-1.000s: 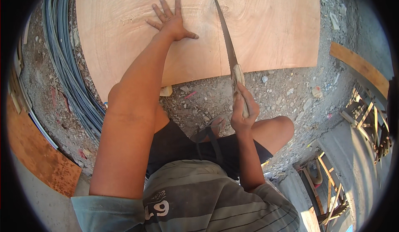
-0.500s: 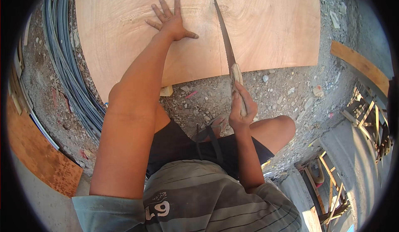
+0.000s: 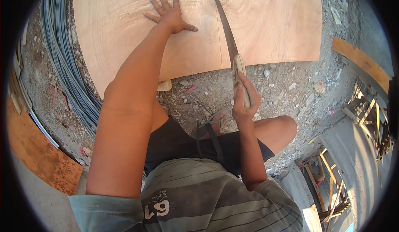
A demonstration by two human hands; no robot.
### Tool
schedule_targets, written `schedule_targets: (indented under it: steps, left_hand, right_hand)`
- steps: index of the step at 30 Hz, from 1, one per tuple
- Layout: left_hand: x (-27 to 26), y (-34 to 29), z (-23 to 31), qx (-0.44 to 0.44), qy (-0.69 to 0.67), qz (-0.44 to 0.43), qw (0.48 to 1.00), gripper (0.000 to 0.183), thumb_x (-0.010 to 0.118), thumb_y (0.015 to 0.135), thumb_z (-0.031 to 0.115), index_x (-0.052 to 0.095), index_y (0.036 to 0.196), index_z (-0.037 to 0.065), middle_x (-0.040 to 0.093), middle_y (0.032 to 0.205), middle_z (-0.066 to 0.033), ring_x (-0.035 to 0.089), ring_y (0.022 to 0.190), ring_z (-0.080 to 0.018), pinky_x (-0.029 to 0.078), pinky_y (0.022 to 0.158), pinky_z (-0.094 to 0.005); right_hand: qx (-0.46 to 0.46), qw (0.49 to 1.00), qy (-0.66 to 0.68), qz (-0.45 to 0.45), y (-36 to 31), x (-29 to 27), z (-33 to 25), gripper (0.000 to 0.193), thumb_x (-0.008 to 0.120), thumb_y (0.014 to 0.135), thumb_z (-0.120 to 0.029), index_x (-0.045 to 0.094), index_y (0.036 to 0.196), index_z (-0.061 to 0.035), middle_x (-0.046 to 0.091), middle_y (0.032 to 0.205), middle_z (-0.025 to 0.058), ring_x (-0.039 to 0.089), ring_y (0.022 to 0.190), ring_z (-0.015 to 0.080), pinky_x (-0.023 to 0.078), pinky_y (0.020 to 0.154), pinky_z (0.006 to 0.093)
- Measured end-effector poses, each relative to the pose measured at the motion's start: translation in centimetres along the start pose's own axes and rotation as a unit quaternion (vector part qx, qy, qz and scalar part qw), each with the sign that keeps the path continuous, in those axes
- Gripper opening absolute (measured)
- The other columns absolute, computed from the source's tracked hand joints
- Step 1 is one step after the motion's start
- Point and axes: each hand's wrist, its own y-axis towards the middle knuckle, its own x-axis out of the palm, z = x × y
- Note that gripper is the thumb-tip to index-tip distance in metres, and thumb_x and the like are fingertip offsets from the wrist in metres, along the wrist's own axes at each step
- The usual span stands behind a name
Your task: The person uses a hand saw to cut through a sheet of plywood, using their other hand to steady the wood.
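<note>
A large pale plywood sheet [image 3: 274,28] lies ahead of me, with a thin dark line running from its near edge toward the far side. My left hand [image 3: 170,16] presses flat on the sheet, fingers spread, to the left of that line. In my right hand [image 3: 246,98] is the wooden handle of a handsaw [image 3: 226,28]. The toothed blade slants up and left over the sheet, its tip at the line near the top of the view. My fingers are wrapped round the handle just off the sheet's near edge.
Bundled steel rods [image 3: 68,65] curve along the left over stony ground. A small wood block [image 3: 165,85] sits under the sheet's near edge. Brown boards lie at the far left [image 3: 41,149] and right [image 3: 361,61]. Scrap timber [image 3: 370,124] is piled at the right.
The sheet and my left hand appear slightly higher in the view. My right hand and the saw have shifted a little up and to the right.
</note>
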Motion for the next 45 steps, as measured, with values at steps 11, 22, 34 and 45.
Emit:
schedule_targets:
  steps: [11,22,34,45]
  left_hand:
    - [-0.4,0.3,-0.5,-0.002,0.005,0.009,1.0,0.168,0.097,0.053,0.07,-0.014,0.17,0.023,-0.027,0.17,-0.0318,-0.028,0.153,-0.0586,-0.004,0.106,-0.0904]
    - [0.3,0.3,-1.3,0.016,-0.013,0.033,0.999,0.167,0.096,0.055,0.07,-0.016,0.17,0.024,-0.028,0.17,-0.0321,-0.029,0.153,-0.0584,-0.005,0.106,-0.0906]
    - [0.0,-0.3,-0.3,0.001,-0.013,-0.001,1.0,0.168,0.098,0.053,0.067,-0.015,0.17,0.023,-0.028,0.17,-0.0321,-0.028,0.153,-0.059,-0.003,0.107,-0.0901]
    - [-2.8,0.0,4.0,-0.021,-0.014,-0.045,0.999,0.171,0.101,0.052,0.06,-0.02,0.169,0.026,-0.032,0.17,-0.0282,-0.028,0.155,-0.0542,-0.001,0.111,-0.0876]
  right_hand:
    - [-0.004,1.0,0.022,0.007,-2.3,0.0,0.4,0.032,0.056,0.099,0.005,0.072,0.127,0.0071,0.08,0.106,0.0177,0.07,0.085,0.0097,0.053,0.075,0.0232]
    - [-0.076,0.996,0.041,0.033,10.4,7.0,1.8,0.031,0.059,0.099,0.003,0.073,0.127,0.0045,0.08,0.105,0.0181,0.071,0.087,0.0132,0.055,0.079,0.0265]
    - [-0.163,0.983,0.055,0.059,16.8,10.8,3.4,0.028,0.061,0.101,-0.003,0.073,0.125,0.0019,0.08,0.104,0.0174,0.072,0.093,0.0135,0.056,0.084,0.0289]
    - [-0.053,0.99,-0.102,0.087,12.8,5.5,0.5,0.102,0.081,0.089,-0.025,0.021,0.167,-0.0001,0.063,0.126,0.0229,0.068,0.108,0.0344,0.055,0.094,0.0429]
